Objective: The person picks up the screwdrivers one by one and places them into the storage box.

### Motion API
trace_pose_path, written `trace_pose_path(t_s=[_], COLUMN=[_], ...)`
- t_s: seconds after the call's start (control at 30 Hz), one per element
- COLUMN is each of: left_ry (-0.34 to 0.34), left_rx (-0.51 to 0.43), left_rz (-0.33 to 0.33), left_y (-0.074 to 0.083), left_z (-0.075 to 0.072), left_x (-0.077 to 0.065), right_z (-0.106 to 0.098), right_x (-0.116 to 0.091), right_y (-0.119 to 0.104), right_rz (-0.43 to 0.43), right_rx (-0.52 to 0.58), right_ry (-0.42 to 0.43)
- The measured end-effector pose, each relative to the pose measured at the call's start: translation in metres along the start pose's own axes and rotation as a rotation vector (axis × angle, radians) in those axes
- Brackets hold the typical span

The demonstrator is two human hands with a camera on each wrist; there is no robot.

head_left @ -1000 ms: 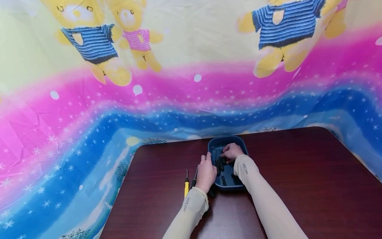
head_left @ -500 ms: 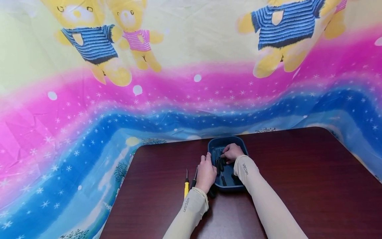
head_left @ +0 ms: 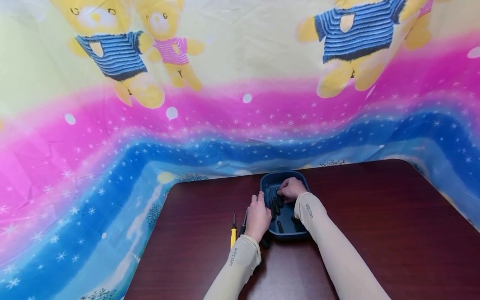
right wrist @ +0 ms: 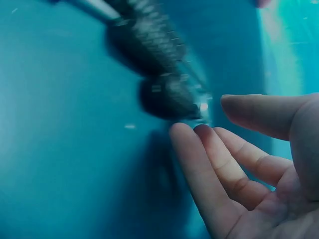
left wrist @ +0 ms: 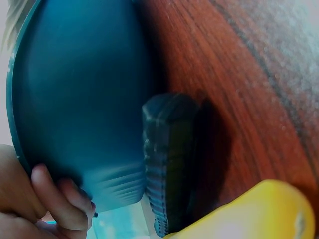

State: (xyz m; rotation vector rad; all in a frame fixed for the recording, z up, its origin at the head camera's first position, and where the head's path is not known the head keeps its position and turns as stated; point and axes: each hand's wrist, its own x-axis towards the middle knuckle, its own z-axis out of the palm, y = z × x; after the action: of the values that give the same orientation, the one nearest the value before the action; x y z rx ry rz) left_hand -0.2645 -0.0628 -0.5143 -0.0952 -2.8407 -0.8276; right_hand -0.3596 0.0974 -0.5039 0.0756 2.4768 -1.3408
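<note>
A dark blue plastic bin point(head_left: 288, 236) stands on the table, with several black-handled screwdrivers point(head_left: 275, 206) lying inside. My left hand point(head_left: 258, 218) grips the bin's left rim; in the left wrist view its curled fingers point(left wrist: 62, 204) show against the outer wall. Inside the bin is my right hand point(head_left: 293, 190). The right wrist view shows its thumb point(right wrist: 264, 114) apart from the other fingers, which reach right up to the blurred black handles point(right wrist: 149, 55). Another, shorter dark screwdriver point(head_left: 279, 225) lies toward the bin's near end.
Left of the bin, a yellow-handled screwdriver point(head_left: 233, 235) and a black-handled screwdriver point(head_left: 243, 225) lie on the dark red wooden table point(head_left: 198, 233). A ribbed black handle point(left wrist: 169, 154) lies close along the bin's outer wall. Behind the table hangs a bear-patterned cloth point(head_left: 225, 104).
The head view has shifted slightly. My left hand stays on the rim and my right hand keeps almost the same place inside the bin.
</note>
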Motion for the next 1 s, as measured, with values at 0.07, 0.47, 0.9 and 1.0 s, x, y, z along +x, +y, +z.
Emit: trace_pose_path(t_s=[0.07,0.47,0.9,1.0], left_ry=[0.004,0.007,0.001,0.001], left_rx=[0.001,-0.011,-0.023,-0.028], left_rz=[0.007,0.013,0.008,0.005], left_y=[-0.001,-0.002,-0.001,0.000], left_z=[0.000,-0.004,0.000,-0.001], left_x=[-0.001,0.000,-0.001,-0.002], right_z=[-0.006,-0.053,-0.084,-0.079], right_x=[-0.004,-0.042,-0.059,-0.060], right_y=[-0.007,-0.038,0.018,0.031], right_rz=[-0.034,-0.264,-0.486,-0.458], right_rx=[-0.034,-0.189,-0.363,-0.383], right_ry=[0.007,0.061,0.227,0.278])
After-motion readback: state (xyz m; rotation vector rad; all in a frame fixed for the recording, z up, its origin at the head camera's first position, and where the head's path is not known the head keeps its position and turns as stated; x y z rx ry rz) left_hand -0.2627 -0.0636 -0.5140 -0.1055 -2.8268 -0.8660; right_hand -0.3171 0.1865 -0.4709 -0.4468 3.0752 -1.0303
